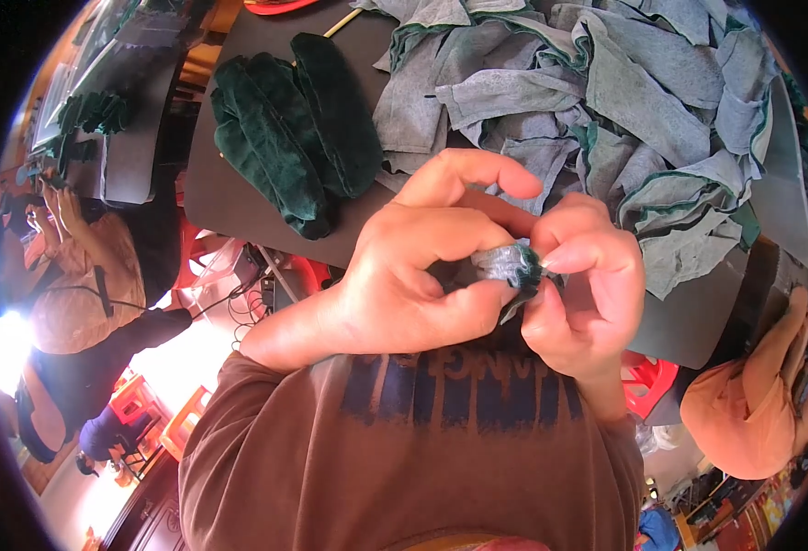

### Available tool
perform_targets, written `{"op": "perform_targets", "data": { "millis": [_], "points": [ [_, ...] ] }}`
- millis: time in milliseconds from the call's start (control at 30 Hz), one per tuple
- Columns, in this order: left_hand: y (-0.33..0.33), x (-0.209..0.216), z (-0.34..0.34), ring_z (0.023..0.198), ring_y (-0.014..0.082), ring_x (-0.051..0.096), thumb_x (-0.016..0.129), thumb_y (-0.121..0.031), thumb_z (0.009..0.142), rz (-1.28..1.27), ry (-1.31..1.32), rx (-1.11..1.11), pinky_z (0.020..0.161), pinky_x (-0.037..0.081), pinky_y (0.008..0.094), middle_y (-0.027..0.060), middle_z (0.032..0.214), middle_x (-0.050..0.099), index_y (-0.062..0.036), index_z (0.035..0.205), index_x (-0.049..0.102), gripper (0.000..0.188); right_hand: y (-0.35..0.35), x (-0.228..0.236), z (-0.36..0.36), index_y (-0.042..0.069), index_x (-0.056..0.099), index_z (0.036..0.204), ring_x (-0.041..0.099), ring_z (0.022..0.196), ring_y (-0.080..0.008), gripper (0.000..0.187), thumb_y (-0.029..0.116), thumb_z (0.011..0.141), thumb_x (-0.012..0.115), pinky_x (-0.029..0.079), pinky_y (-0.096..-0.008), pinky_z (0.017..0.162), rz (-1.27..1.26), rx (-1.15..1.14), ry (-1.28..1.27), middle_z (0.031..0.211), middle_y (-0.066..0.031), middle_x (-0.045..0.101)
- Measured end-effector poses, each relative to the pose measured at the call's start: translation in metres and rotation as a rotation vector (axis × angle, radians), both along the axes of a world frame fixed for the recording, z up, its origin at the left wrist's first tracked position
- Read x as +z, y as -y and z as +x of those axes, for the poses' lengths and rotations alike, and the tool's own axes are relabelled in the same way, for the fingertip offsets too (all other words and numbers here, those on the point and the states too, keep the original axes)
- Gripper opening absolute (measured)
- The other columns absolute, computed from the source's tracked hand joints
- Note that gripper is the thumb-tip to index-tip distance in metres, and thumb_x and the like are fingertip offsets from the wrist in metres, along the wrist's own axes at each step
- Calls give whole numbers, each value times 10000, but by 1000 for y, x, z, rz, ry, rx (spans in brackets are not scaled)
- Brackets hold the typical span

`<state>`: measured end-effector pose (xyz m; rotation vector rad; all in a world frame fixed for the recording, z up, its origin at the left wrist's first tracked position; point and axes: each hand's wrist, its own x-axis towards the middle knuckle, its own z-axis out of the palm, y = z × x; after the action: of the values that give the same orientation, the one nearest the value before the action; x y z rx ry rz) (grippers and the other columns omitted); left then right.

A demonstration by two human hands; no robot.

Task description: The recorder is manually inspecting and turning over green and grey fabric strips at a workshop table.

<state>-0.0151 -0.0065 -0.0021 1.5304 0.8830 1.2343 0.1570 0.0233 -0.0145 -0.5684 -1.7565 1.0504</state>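
Close to my chest, both hands meet on a small cloth piece point(494, 264), grey on one side and dark green at its end. My left hand point(409, 266) has it pinched between thumb and curled fingers, with the index finger arched above. At the green end, the thumb and index finger of my right hand point(592, 280) press together on the cloth. Most of the piece is hidden inside my hands. Beyond them on the dark table point(230, 197) lie several folded dark green velvety pieces point(285, 133) and a heap of grey-backed green cloth pieces point(551, 92).
The heap spreads over the table's far right. A thin yellow stick point(342, 23) and a red item point(280, 5) lie at the far edge. Other people sit to the left point(87, 275) and right point(744, 413). Red stools point(204, 253) and cables point(239, 294) are below the table.
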Motion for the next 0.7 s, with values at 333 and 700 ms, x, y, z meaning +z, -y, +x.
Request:
{"op": "perform_targets", "data": {
  "millis": [333, 700],
  "points": [
    [-5, 9, -2, 1071, 275, 510, 577, -7, 681, 20, -269, 18, 840, 431, 325, 243, 1202, 461, 16, 885, 600, 207, 4, -5, -4, 54, 493, 884, 471, 581, -142, 257, -43, 659, 572, 381, -237, 507, 10, -106, -62, 791, -98, 549],
    [-2, 11, 4, 689, 252, 536, 528, 57, 730, 7, -362, -34, 615, 444, 325, 246, 1245, 353, 32, 967, 485, 242, 4, -11, -3, 39, 486, 889, 463, 575, -112, 246, -50, 674, 564, 381, -214, 508, -27, -131, -111, 790, -101, 544]
  ]
}}
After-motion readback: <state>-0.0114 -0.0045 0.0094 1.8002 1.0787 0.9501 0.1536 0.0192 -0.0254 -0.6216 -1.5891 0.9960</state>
